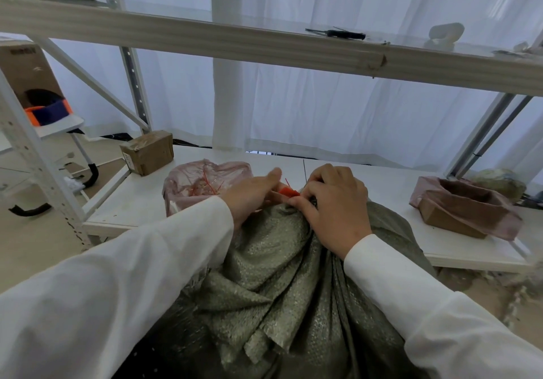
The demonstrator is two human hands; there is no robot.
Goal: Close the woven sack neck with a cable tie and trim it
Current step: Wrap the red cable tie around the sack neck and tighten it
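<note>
A grey-green woven sack (282, 284) fills the near centre, its gathered neck (289, 211) bunched at the near edge of a white surface (390, 184). Both hands meet at the neck. The left hand (252, 195), in a white sleeve, has its fingers curled round the neck beside an orange cable tie (288, 192). The right hand (335, 202) pinches the bunched fabric and the tie from the right, fingers curled tight. Left of the hands sits a pink plastic bag (202, 181) holding orange strips. A small cardboard box (148, 152) stands at the far left, and a bag-lined box (461, 205) at the right.
</note>
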